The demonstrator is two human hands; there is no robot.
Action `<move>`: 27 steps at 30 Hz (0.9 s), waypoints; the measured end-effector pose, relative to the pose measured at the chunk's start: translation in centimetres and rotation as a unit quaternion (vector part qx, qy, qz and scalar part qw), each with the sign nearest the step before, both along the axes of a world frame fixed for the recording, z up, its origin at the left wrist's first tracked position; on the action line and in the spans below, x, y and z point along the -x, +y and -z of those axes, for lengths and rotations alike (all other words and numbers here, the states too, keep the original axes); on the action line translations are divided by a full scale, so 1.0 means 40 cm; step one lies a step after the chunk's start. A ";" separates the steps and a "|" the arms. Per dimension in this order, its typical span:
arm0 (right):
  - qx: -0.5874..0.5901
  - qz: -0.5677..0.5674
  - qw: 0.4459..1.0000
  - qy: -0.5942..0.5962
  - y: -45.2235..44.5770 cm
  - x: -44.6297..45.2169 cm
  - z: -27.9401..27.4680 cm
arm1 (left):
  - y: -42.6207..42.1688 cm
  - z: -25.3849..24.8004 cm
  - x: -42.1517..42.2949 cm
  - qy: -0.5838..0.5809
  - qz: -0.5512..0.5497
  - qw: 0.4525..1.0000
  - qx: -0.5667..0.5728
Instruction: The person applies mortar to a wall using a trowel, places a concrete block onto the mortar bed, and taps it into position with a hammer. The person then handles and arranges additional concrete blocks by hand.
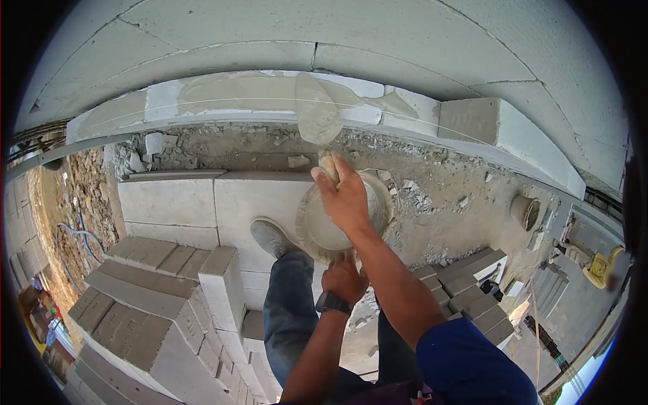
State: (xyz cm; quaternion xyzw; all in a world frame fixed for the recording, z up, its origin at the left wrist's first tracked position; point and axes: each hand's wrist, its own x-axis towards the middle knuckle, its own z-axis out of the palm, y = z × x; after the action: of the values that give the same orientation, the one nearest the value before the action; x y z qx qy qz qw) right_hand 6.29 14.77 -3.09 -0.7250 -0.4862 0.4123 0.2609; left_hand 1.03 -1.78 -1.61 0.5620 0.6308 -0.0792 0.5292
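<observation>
My right hand [343, 192] is closed round the handle of a trowel [318, 111]. Its broad blade, coated with grey mortar, lies over the low course of white blocks [162, 98]. Wet mortar [236, 91] is spread along the top of that course. Below my right forearm is a round bucket [383, 202] of mortar, partly hidden by the arm. My left hand [345, 278], with a dark watch on the wrist, has its fingers curled on the near rim of the bucket.
A taut string [260, 99] runs along the block course. Stacked grey blocks [128, 317] stand at lower left, more blocks [476, 290] at right. My shoe [271, 237] rests on a pale block surface. Rubble [418, 199] and a small bucket [524, 210] lie on the right.
</observation>
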 end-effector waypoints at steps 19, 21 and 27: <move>0.071 0.293 0.882 0.364 -0.107 -0.255 0.002 | -0.089 0.006 -0.118 0.008 -0.013 1.000 0.001; 0.088 0.279 0.873 0.390 -0.079 -0.213 0.003 | -0.106 0.020 -0.111 0.006 -0.028 1.000 -0.004; 0.021 0.119 0.971 0.205 -0.064 -0.145 0.030 | -0.119 0.035 -0.109 -0.015 -0.066 0.998 -0.013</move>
State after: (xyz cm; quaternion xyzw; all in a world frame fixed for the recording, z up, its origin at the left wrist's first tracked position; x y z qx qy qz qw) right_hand 12.08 12.23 -4.30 -0.6828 -0.3242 0.5281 0.3870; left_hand 5.39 -6.52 -3.01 0.5275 0.6594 -0.0274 0.5351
